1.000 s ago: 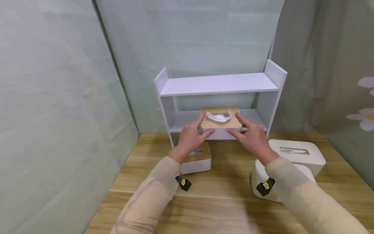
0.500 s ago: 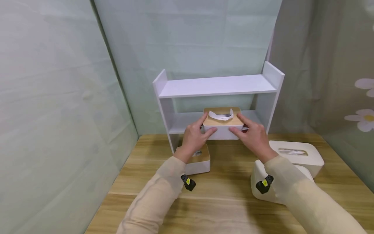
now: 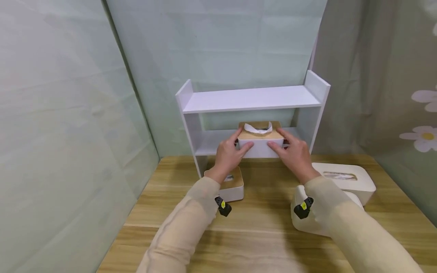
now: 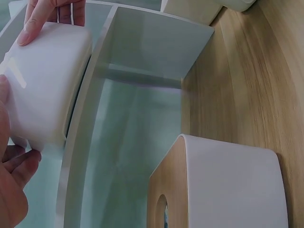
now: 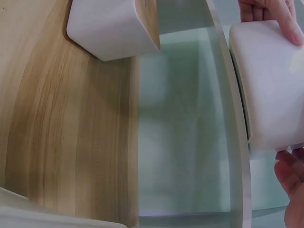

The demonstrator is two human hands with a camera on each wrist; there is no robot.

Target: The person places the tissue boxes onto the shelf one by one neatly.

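Note:
A white tissue box [image 3: 260,149] with a wooden lid is held between my two hands at the middle board of a white shelf rack [image 3: 250,99]. A white tissue [image 3: 258,129] sticks out of its slot. My left hand [image 3: 227,154] grips the left end, thumb on the front face. On the right end my right hand [image 3: 294,154] grips likewise. Both wrist views show the box's white side [image 4: 50,80] close along the board's edge; whether its full weight rests there I cannot tell. Below my left forearm, a second wooden-lidded tissue box [image 3: 233,193] stands on the table, partly covered.
Two cream tissue boxes are on the wooden table [image 3: 252,242] at right: one farther back [image 3: 358,184], one nearer [image 3: 300,220] and partly behind my right sleeve. The rack's upper board runs above my hands. Fabric walls [image 3: 68,132] stand at the left and behind.
My hands have moved the wooden-lidded box slightly up, inward and a little right relative to the rack's middle board. The grip looks the same. The other boxes have stayed in place.

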